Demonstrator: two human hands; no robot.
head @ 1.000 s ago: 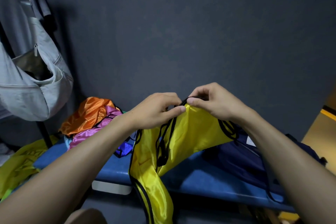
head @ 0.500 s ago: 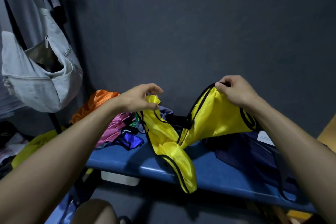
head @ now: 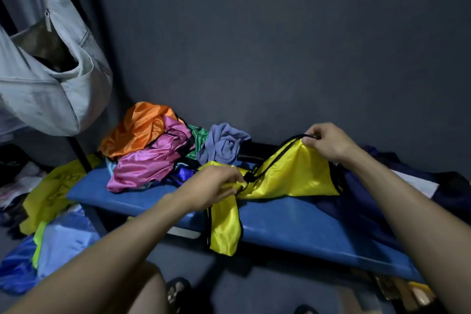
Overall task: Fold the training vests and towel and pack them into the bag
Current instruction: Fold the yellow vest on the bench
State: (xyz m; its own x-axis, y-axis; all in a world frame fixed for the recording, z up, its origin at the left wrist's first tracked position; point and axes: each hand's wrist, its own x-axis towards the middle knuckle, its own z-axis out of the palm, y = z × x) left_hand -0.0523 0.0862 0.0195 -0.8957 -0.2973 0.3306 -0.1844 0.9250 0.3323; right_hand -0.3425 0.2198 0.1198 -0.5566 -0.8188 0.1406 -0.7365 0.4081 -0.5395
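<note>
the yellow vest point(head: 288, 176) lies on the blue counter point(head: 293, 224) at 3 o'clock of the pile; the right hand point(head: 328, 143) pinches its top edge; the left hand point(head: 216, 186) grips its middle; the slippery end hanging over the front could pull it off; the dark bag point(head: 407, 186) waits at 3 o'clock.

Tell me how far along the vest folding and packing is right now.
Early. Nothing looks folded or packed. In hand: the yellow vest, right hand pinching its black trim, left hand gripping the other end over the blue bench. Left: the crumpled orange vest, pink vest, green vest and greyish-blue towel. The dark bag lies by the right arm.
</note>
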